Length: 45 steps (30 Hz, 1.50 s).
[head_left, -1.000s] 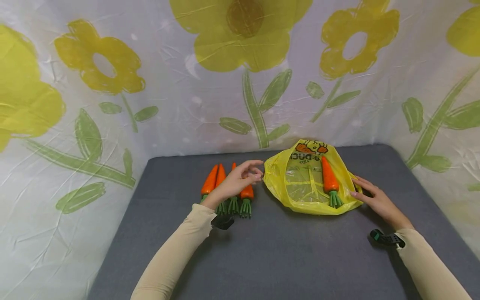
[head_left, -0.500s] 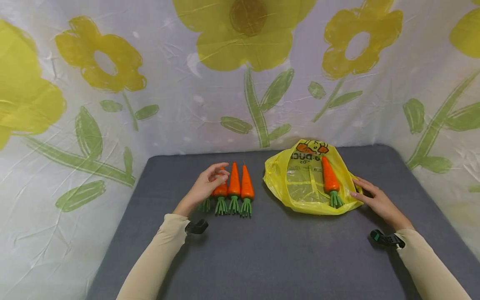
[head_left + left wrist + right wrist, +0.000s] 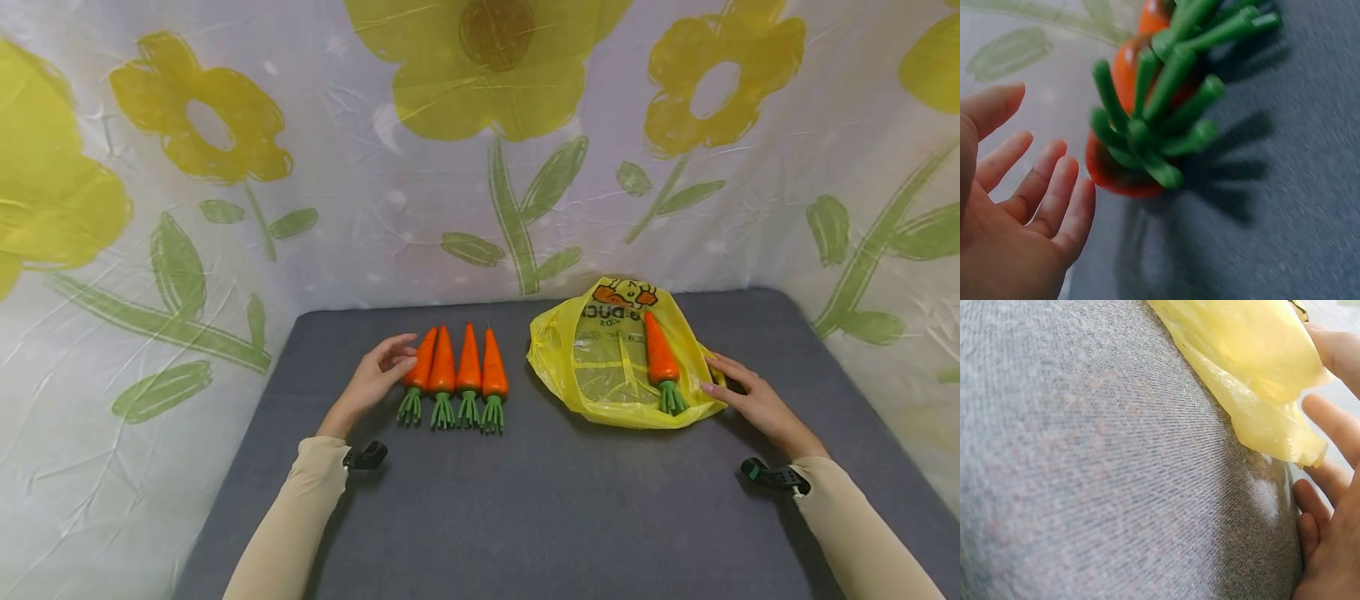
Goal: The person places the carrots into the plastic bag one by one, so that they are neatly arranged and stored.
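Note:
Several orange toy carrots (image 3: 443, 367) with green tops lie side by side, left of centre on the table. At the left end of the row, my left hand (image 3: 370, 379) is beside the outermost carrot (image 3: 417, 379), its fingers loosely bent and holding nothing. The left wrist view shows that palm and the spread fingers (image 3: 1074, 212) close to a carrot's green top (image 3: 1147, 125). A yellow plastic bag (image 3: 551, 350) lies with its mouth towards me, one carrot (image 3: 660, 354) on it at the right. My right hand (image 3: 761, 408) rests relaxed against the bag's right edge (image 3: 1272, 428).
The grey cloth-covered table (image 3: 555, 517) ends at a white curtain (image 3: 360, 217) printed with yellow flowers, behind and at both sides. Black bands (image 3: 367, 456) sit at both wrists.
My left hand has moved left from near the bag, across the carrots, to the row's left end, uncovering them. The right hand, bag and carrots have stayed put.

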### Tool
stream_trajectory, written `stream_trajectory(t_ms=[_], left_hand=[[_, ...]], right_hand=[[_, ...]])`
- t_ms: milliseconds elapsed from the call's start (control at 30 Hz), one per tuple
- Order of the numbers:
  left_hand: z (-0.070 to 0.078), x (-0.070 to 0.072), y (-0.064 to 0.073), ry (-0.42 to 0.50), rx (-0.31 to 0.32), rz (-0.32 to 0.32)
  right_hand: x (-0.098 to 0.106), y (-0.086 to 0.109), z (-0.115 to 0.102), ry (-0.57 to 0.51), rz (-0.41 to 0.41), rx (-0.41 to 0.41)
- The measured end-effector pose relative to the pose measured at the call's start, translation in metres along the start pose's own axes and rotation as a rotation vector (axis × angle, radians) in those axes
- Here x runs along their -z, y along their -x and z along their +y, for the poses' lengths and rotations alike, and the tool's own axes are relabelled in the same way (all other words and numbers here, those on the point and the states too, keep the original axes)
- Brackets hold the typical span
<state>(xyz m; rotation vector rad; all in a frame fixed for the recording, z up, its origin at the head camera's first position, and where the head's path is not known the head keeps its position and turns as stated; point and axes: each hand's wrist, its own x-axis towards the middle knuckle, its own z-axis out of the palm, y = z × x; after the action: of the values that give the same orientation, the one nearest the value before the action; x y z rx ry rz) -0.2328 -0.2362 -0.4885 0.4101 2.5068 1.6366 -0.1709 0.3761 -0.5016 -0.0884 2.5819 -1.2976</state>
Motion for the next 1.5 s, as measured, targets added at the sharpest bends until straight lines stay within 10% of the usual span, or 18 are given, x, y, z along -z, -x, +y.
stream_trajectory(t_ms=[467,1100,1500], left_hand=[[-0.029,-0.003,0.002,-0.124,0.076,-0.039],[-0.026,-0.016,0.001,-0.142,0.153,0.026],[-0.018,-0.02,-0.003,-0.308,0.167,0.061]], right_hand=[[-0.001,0.0,0.001,0.004,0.011,0.023],[-0.001,-0.001,0.003,0.016,0.017,0.025],[-0.001,-0.001,0.002,0.02,0.023,0.039]])
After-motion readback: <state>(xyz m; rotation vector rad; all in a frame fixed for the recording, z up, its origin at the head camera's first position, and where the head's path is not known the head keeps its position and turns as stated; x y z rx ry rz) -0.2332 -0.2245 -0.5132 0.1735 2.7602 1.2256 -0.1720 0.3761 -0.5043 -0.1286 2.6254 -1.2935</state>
